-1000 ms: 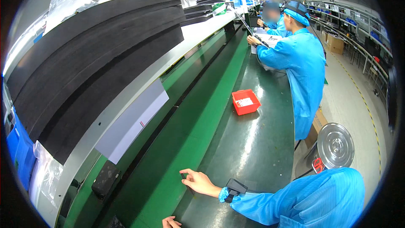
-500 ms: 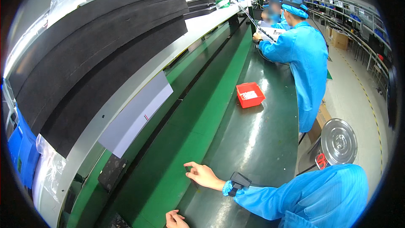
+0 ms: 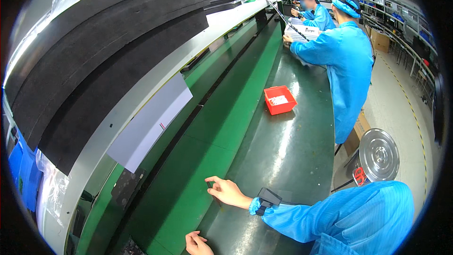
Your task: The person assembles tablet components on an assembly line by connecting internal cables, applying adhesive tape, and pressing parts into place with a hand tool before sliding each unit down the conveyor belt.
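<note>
My right hand [image 3: 230,193] is over the edge between the green belt [image 3: 212,144] and the dark green tabletop [image 3: 302,146]. Its thumb and index finger close around a thin dark strip [image 3: 209,185], part of which the fingers hide. A black band with a small box-like device [image 3: 269,198] wraps that wrist over the blue sleeve. Lower down, cut by the bottom edge of the picture, is my left hand [image 3: 198,244]. Its fingers are loosely bent and apart, and nothing shows between them.
A red bin [image 3: 280,106] of small white pieces stands on the tabletop. Black foam sheets [image 3: 113,42] line the left shelf, above a hanging white sheet [image 3: 151,123]. Dark flat parts [image 3: 126,187] lie beyond the belt. A co-worker [image 3: 349,75] stands at right, near a lidded metal bin [image 3: 377,156].
The view has shifted slightly. Both my hands sit a little higher in the picture, with the strip still in the right one. The nearest co-worker has straightened and moved right; another behind shows more.
</note>
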The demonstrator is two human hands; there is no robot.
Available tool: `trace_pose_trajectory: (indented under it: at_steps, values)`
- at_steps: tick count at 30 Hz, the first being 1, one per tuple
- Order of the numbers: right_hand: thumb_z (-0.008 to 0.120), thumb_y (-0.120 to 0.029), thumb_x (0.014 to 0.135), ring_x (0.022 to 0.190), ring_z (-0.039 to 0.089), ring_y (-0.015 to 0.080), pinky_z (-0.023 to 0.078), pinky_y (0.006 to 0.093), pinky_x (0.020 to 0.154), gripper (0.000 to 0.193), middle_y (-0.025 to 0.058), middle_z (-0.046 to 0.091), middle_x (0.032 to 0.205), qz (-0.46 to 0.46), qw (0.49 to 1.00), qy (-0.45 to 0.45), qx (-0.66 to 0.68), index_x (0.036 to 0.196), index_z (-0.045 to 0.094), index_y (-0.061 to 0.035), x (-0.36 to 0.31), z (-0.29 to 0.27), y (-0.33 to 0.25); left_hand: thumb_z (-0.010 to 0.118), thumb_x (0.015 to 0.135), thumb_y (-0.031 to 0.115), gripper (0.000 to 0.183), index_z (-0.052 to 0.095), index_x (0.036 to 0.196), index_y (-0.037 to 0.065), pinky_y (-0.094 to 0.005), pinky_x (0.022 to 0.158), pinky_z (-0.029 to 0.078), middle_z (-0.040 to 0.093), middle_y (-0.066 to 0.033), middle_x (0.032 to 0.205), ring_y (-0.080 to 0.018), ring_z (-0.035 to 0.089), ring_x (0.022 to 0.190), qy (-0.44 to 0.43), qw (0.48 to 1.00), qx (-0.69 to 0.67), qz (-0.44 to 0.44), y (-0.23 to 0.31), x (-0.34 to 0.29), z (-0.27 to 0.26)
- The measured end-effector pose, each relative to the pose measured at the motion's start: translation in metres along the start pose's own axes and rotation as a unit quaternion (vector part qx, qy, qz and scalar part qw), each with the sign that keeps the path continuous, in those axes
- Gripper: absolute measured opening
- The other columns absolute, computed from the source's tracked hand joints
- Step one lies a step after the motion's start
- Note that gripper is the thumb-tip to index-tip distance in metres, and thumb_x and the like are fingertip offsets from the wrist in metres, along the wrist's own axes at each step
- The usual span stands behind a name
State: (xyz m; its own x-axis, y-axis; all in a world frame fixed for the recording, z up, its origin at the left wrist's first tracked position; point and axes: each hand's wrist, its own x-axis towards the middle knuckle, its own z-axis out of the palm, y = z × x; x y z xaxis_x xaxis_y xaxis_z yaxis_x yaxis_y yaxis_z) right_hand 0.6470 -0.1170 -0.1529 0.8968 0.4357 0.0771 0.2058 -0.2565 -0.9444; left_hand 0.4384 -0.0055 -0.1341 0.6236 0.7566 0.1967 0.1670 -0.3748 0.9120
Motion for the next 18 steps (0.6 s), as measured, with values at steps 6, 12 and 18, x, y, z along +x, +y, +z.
trace_pose_trajectory:
  at_steps: [6, 12, 18]
  values:
    - [0.066, -0.027, 0.096, 0.071, 0.07, 0.0248, 0.052, 0.0403, 0.068, 0.046, 0.0062, 0.072, 0.077, -0.007, 1.0, -0.003, 0.002, 0.138, 0.06, -0.0083, 0.0001, 0.0008, 0.0026, 0.054, 0.102, 0.014, 0.02, 0.071, 0.096, 0.006, -0.0353, 0.067, 0.045, 0.058, -0.0055, 0.069, -0.0195, 0.055, 0.065, -0.003, 1.0, -0.004, -0.01, -0.0024, -0.0019, -0.0003]
    - [0.066, -0.027, 0.096, 0.07, 0.07, 0.0249, 0.052, 0.0405, 0.067, 0.046, 0.0063, 0.072, 0.076, -0.008, 1.0, 0.0, 0.001, 0.138, 0.06, -0.0084, -0.0003, -0.0005, 0.0003, 0.054, 0.102, 0.016, 0.022, 0.072, 0.095, 0.005, -0.0361, 0.066, 0.045, 0.058, -0.006, 0.068, -0.02, 0.055, 0.065, 0.001, 1.0, 0.004, 0.002, 0.0027, -0.0007, 0.0001]
    - [0.066, -0.027, 0.096, 0.071, 0.071, 0.0249, 0.052, 0.0402, 0.068, 0.046, 0.006, 0.072, 0.076, -0.004, 1.0, -0.004, -0.004, 0.138, 0.06, -0.0095, -0.0008, -0.0017, -0.0021, 0.054, 0.102, 0.017, 0.022, 0.072, 0.095, 0.006, -0.0364, 0.067, 0.045, 0.059, -0.0059, 0.068, -0.0202, 0.055, 0.064, -0.003, 1.0, 0.007, -0.012, 0.0049, -0.0015, -0.0007]
